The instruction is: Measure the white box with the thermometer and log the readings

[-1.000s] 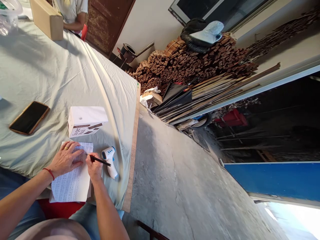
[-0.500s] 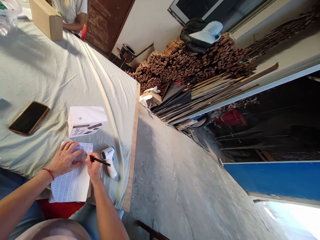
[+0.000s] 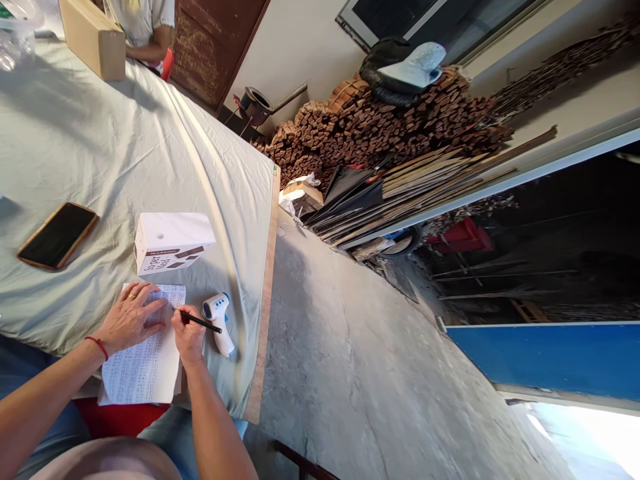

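Observation:
A sheet of paper (image 3: 143, 373) covered in rows of handwriting lies at the table's near edge. My left hand (image 3: 133, 317) rests flat on it with fingers spread, a ring on one finger and a red cord at the wrist. Closed around a black pen (image 3: 203, 323), my right hand (image 3: 189, 337) sits at the paper's right edge, the pen's tip against the sheet. Just right of that hand lies a white and blue infrared thermometer (image 3: 219, 323). Beyond the paper stands a white box (image 3: 173, 233) with dark print.
A phone in a brown case (image 3: 59, 235) lies at left on the cloth-covered table (image 3: 125, 153). A cardboard box (image 3: 95, 43) stands at the far end, near a seated person (image 3: 145, 30). Past the table's right edge are concrete floor (image 3: 320, 320) and stacked wood (image 3: 400, 127).
Almost nothing differs. My right hand and the pen have shifted very slightly to the right; my left hand stays in place on the paper.

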### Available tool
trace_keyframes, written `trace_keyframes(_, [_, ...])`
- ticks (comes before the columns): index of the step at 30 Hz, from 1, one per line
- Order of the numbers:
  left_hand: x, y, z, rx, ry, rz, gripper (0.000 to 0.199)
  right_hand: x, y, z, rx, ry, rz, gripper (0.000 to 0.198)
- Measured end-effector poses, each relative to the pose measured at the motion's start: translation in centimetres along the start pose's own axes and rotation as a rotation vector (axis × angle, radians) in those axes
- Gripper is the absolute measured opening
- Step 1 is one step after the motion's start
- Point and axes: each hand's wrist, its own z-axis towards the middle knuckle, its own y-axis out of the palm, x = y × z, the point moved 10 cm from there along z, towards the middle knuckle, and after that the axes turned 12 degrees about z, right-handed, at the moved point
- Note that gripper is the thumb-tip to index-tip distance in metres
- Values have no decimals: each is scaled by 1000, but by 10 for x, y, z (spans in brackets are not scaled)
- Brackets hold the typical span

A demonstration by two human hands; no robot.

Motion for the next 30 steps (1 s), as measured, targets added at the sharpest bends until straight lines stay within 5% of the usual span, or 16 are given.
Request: trace_keyframes(30, [2,-2,1,0,16,32,39,-5,-5,-1,24,-42,-41,20])
